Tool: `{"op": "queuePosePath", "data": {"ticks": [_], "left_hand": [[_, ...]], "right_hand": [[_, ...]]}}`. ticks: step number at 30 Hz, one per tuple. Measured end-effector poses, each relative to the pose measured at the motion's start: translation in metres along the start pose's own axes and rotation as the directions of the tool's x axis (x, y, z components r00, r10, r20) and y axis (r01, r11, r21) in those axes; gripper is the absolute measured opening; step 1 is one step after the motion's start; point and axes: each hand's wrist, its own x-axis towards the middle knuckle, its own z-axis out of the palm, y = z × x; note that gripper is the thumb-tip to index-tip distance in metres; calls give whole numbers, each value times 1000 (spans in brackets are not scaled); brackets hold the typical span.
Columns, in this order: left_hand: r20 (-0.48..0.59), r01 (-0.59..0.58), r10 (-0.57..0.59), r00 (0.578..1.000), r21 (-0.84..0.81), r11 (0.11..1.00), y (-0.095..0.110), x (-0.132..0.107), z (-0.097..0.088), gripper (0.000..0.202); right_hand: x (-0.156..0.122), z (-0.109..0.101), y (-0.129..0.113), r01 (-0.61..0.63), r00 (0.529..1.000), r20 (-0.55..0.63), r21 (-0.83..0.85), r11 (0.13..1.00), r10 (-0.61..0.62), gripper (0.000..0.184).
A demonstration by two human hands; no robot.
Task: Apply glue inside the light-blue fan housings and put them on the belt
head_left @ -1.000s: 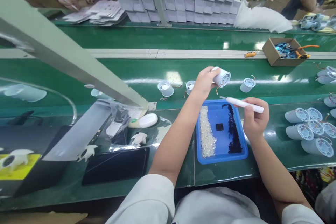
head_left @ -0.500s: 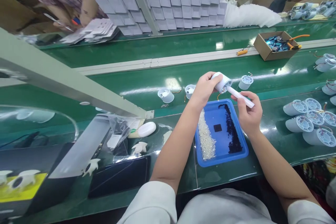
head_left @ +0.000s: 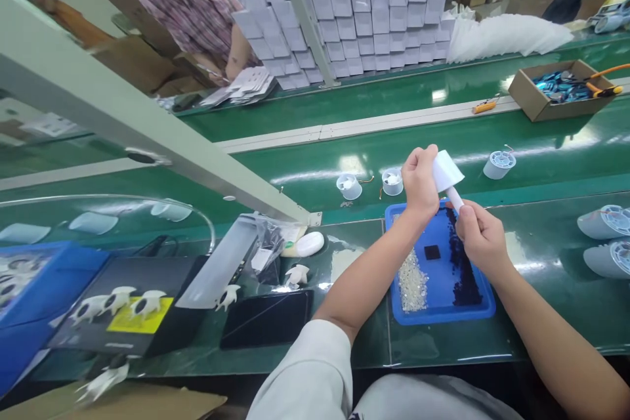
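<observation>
Tilt of the held white cylinder (head_left: 447,170) has altered since the earlier frame: its spoked end, visible then, is now turned out of sight, and the view has swung so that a blue bin (head_left: 34,328) shows far left of the grip.

Left hand (head_left: 422,180) is wrapped closely around the held white cylinder, no gap seen. Right hand (head_left: 482,233) is pinched on a white tool (head_left: 455,199), just below and right of the cylinder, the tool running up to the cylinder's lower rim. Its tip is hidden; it probably meets the spoked end, but contact cannot be confirmed.

Progress, as judged: work on this piece is under way and unfinished, with both hands engaged. Which of the other pieces are complete cannot be told.

Count: one cylinder and one tool in hand. Left of the grip, two upright cup-shaped pieces (head_left: 349,186) with white parts inside. Right and ahead of it, one upright wired cylinder (head_left: 499,165); farther right and nearer the body, two more cylinders (head_left: 608,259). Directly below the grip, one blue tray (head_left: 438,317) holding one pale heap (head_left: 412,279), one black band of bits (head_left: 462,275) and one black square (head_left: 432,252). Ahead and far right, one carton (head_left: 529,100), its blue pieces too jumbled to count
</observation>
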Motion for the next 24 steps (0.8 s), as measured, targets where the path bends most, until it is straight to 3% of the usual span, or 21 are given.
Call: {"op": "queuePosePath", "data": {"ticks": [5, 8, 11, 13, 16, 18, 20, 22, 24], "left_hand": [[27, 51, -53, 998, 42, 998, -9, 3, -1, 39], [112, -110, 92, 989, 167, 980, -14, 5, -8, 34], [314, -309, 214, 925, 292, 905, -16, 11, -17, 24], [360, -320, 194, 913, 337, 885, -17, 21, -23, 26], [313, -320, 185, 931, 459, 829, -18, 40, -31, 39], [363, -370, 166, 917, 615, 697, -20, 51, -36, 48], [487, -454, 67, 871, 745, 489, -22, 56, -40, 44], [579, -542, -67, 813, 794, 275, -22, 57, -41, 38], [615, -602, -176, 769, 789, 125, -20, 55, -42, 47]], "right_hand": [[-1, 5, -2, -19, 1000, -8, 60, 998, 20, 48], [0, 5, -8, 16, 1000, -19, -18, 1000, -17, 43], [3, -1, -14, 86, 994, -56, -125, 988, -93, 34], [8, -6, -16, 113, 990, -56, -210, 971, -127, 28], [16, -14, -14, 66, 986, -132, -274, 959, -106, 19], [20, -17, -12, 17, 968, -239, -244, 970, -77, 14], [22, -18, -11, 25, 948, -308, -168, 985, -76, 14], [22, -16, -11, 74, 946, -310, -72, 995, -93, 18], [20, -11, -9, 97, 966, -244, 18, 995, -90, 21]]}}
